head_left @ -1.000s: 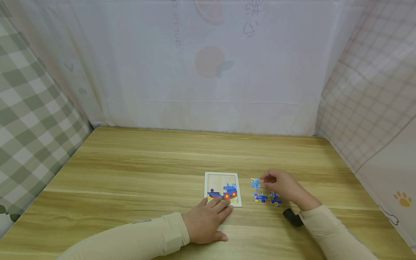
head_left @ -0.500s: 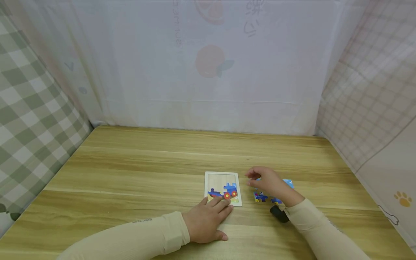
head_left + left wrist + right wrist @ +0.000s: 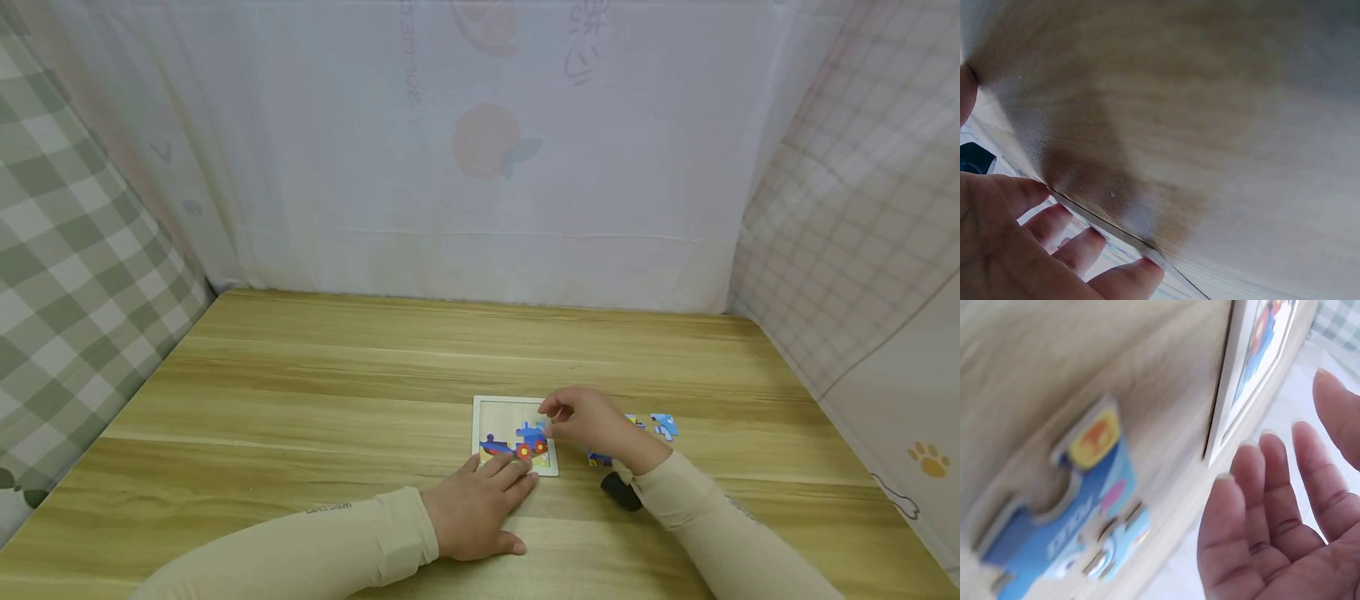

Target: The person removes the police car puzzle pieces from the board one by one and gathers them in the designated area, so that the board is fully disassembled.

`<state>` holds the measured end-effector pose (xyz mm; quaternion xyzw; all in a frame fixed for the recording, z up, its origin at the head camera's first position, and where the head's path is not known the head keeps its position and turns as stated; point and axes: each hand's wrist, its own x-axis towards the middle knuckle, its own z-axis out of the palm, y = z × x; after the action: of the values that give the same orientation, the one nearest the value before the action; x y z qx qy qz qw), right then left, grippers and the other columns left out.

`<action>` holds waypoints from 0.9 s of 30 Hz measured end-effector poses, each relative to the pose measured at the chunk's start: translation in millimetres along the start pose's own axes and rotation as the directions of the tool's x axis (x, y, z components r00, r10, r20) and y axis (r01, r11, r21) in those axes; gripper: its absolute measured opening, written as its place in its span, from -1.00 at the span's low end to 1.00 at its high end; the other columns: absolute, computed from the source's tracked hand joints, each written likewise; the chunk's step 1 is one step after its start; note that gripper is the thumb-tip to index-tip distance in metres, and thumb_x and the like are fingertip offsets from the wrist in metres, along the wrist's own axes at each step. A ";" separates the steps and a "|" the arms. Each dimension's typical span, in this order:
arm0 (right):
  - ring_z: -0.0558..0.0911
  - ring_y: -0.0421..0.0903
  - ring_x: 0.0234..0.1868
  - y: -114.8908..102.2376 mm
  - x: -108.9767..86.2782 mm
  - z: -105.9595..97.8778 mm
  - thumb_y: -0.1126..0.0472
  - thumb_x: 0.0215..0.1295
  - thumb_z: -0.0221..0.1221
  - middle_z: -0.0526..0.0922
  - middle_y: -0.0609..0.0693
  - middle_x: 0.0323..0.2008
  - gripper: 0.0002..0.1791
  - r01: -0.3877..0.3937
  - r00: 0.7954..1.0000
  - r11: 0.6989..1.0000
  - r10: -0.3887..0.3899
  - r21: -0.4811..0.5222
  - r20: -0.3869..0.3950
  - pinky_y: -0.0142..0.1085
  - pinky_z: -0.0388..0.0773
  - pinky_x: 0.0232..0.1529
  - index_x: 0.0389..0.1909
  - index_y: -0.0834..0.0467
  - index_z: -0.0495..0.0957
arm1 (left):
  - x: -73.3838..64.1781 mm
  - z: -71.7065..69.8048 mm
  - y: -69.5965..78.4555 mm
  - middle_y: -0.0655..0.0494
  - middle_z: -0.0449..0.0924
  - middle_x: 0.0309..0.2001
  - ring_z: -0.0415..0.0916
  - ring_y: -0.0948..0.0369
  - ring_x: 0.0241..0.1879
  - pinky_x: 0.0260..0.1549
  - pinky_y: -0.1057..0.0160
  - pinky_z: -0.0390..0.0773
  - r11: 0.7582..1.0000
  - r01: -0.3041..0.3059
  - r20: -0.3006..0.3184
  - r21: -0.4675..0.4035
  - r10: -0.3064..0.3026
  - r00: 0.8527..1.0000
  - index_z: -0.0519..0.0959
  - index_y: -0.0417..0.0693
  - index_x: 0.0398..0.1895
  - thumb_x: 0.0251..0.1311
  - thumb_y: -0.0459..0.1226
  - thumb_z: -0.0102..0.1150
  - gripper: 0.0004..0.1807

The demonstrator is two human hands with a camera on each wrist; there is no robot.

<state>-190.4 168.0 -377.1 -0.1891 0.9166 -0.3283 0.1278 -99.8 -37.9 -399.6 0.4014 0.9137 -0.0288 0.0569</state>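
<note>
A shallow puzzle tray (image 3: 477, 425) with a white border lies on the table, partly filled with pieces forming a blue vehicle (image 3: 531, 442) with red and yellow wheels. My left hand (image 3: 476, 510) rests with spread fingers on the tray's near edge; in the left wrist view its fingertips (image 3: 1147, 267) line that edge. My right hand (image 3: 592, 423) hovers at the tray's right border, fingers loosely bent and thumb apart. The right wrist view shows nothing between them. A dark blue jigsaw piece (image 3: 1066, 519) and a light blue jigsaw piece (image 3: 1124, 540) lie below this hand.
A light blue jigsaw piece (image 3: 663, 425) lies right of the right hand, which partly hides other pieces. A black object (image 3: 621, 492) sits at the right wrist. The wooden table (image 3: 337, 367) ends at a white printed curtain (image 3: 337, 167) behind.
My right hand has moved left from the loose pieces to the tray's right border. That uncovers the light blue piece on the far right. My left hand has stayed in place.
</note>
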 end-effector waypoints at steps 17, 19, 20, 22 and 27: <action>0.50 -0.13 -0.29 -15.5 10.3 15.1 0.36 0.05 0.38 0.60 -0.05 -0.32 -0.78 -0.026 0.999 0.993 0.030 -0.114 0.040 -0.21 0.50 -0.21 -0.24 0.21 0.66 | 1.1 3.0 -0.5 0.21 0.23 0.38 0.14 0.18 0.39 0.16 -0.02 0.40 0.999 -0.013 -0.025 0.038 0.014 1.000 0.26 0.11 0.43 0.21 0.32 -0.05 -0.19; 0.52 -0.11 -0.26 -16.6 11.5 16.0 0.36 0.04 0.39 0.61 -0.04 -0.31 -0.78 -0.018 0.999 0.991 0.024 -0.130 0.045 -0.17 0.52 -0.16 -0.25 0.22 0.66 | 1.2 3.6 -0.7 0.21 0.24 0.38 0.15 0.18 0.39 0.16 -0.02 0.40 0.999 -0.014 -0.032 0.044 0.015 0.999 0.26 0.11 0.43 0.21 0.32 -0.05 -0.19; 0.53 -0.10 -0.25 -17.2 11.9 16.5 0.36 0.03 0.39 0.61 -0.03 -0.30 -0.78 -0.012 0.999 0.990 0.019 -0.139 0.049 -0.15 0.53 -0.14 -0.26 0.23 0.66 | 1.2 3.9 -0.8 0.21 0.24 0.37 0.15 0.17 0.39 0.16 -0.01 0.40 0.999 -0.014 -0.035 0.047 0.016 0.999 0.27 0.11 0.43 0.21 0.32 -0.05 -0.19; 0.54 -0.10 -0.23 -17.9 13.2 17.4 0.36 0.02 0.40 0.61 -0.03 -0.31 -0.78 -0.016 0.998 0.988 0.024 -0.152 0.050 -0.13 0.53 -0.10 -0.27 0.23 0.65 | 1.1 4.3 -0.8 0.21 0.25 0.37 0.16 0.17 0.38 0.15 -0.01 0.41 0.998 -0.014 -0.044 0.054 0.016 0.999 0.27 0.11 0.43 0.21 0.32 -0.05 -0.19; 0.56 -0.09 -0.22 -17.2 15.7 18.8 0.36 0.00 0.41 0.62 -0.02 -0.31 -0.79 -0.021 0.998 0.984 0.029 -0.178 0.047 -0.12 0.53 -0.07 -0.31 0.22 0.65 | 0.7 4.1 -0.6 0.22 0.26 0.36 0.17 0.17 0.37 0.15 0.00 0.41 0.998 -0.012 -0.053 0.065 0.015 0.998 0.28 0.11 0.42 0.20 0.32 -0.05 -0.19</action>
<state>-193.2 138.6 -381.8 -0.1963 0.9411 -0.2390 0.1369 -100.4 -38.2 -403.7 0.4098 0.9107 -0.0473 0.0194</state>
